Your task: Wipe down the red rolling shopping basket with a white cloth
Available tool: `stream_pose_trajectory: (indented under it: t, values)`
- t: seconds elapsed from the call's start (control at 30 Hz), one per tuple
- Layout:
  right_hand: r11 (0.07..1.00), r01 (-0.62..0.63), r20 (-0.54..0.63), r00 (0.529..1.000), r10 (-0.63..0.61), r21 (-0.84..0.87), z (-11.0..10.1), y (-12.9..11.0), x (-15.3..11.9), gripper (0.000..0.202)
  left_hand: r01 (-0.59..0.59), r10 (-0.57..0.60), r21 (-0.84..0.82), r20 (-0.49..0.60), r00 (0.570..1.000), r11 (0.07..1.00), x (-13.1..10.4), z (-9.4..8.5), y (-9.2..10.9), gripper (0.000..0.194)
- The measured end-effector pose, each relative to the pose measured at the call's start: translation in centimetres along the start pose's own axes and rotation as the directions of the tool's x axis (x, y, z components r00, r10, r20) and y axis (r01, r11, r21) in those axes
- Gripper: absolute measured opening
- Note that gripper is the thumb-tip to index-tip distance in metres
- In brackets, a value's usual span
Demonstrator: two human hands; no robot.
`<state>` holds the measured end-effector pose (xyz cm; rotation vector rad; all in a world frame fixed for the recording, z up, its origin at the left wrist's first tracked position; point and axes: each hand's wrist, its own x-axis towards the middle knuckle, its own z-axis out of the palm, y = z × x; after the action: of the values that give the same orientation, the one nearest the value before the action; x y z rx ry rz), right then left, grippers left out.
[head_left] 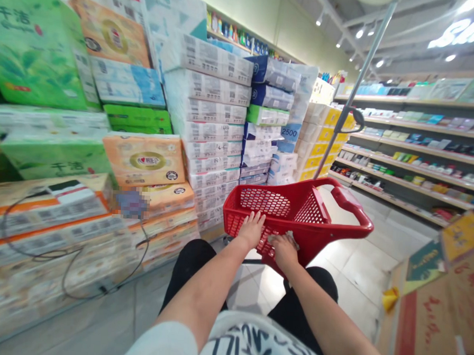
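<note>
"How did the hands stand?"

"The left hand (252,228) lay open across the near edge of the red cart (317,233). The right hand (285,252) gripped a crumpled cloth (292,237), mostly hidden, against that side."

"And the cart?"

"On the tiled floor (349,265), its underside hard to make out."

"Beyond?"

"A pole (369,60), top cut off; stacked paper packs (215,94); then shelves (422,126), their goods too small to identify."

A pale yellow-green wall (280,23) rises above a high shelf (230,40) lined with bottles. Spotlights (360,33) hang from a white ceiling (413,36), and a white sign (463,31) glows at upper right. Long tiered shelves (426,131) stand along the right; pale, glossy tiles cover the floor (361,266).
</note>
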<state>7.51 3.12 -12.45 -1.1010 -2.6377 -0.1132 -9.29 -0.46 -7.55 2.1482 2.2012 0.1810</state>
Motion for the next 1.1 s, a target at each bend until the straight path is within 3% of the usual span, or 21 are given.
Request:
stream_pose_trajectory:
  t: [0.13, 0.3, 0.37, 0.6, 0.73, 0.8, 0.97, 1.1]
  values:
    - [0.999, 0.015, -0.156, 0.988, -0.019, -0.029, -1.0, -0.5, 1.3, 0.033, 0.014, -0.014, -0.007, -0.006, 1.000, 1.000, 0.3, 0.0, 0.0, 0.066]
    - [0.999, -0.043, 0.059, 0.997, 0.045, -0.029, 0.1, -0.1, 0.0, 0.028, -0.002, 0.002, -0.008, 0.004, 1.000, 1.000, 0.2, 0.1, -0.1, 0.071]
    - [0.997, -0.065, 0.094, 0.993, 0.068, -0.040, 0.4, 0.0, -0.3, 0.024, -0.005, 0.005, -0.006, 0.008, 1.000, 1.000, 0.3, 0.1, -0.1, 0.071]
    - [0.998, 0.041, -0.029, 0.999, -0.043, -0.040, -0.5, 0.1, 0.7, 0.032, 0.019, -0.019, -0.010, 0.010, 1.000, 1.000, 0.4, -0.3, 0.1, 0.069]
    - [0.998, -0.027, 0.126, 0.991, 0.034, -0.060, 0.5, 0.2, -0.3, 0.024, -0.006, 0.006, -0.008, 0.025, 1.000, 1.000, 0.2, -0.3, 0.0, 0.070]
    - [0.996, -0.022, 0.136, 0.990, 0.033, -0.081, 0.2, 0.0, -0.2, 0.023, -0.006, 0.006, -0.004, 0.024, 1.000, 1.000, 0.3, -0.2, -0.1, 0.069]
    - [0.992, 0.081, -0.071, 0.994, -0.088, -0.100, -1.7, -0.3, 1.2, 0.030, 0.023, -0.023, 0.004, 0.005, 1.000, 1.000, 0.5, -0.2, 0.1, 0.066]
    - [0.998, 0.018, 0.029, 0.999, -0.016, -0.059, -0.1, 0.1, 0.1, 0.028, 0.012, -0.012, -0.004, 0.021, 1.000, 1.000, 0.3, -0.2, 0.1, 0.068]
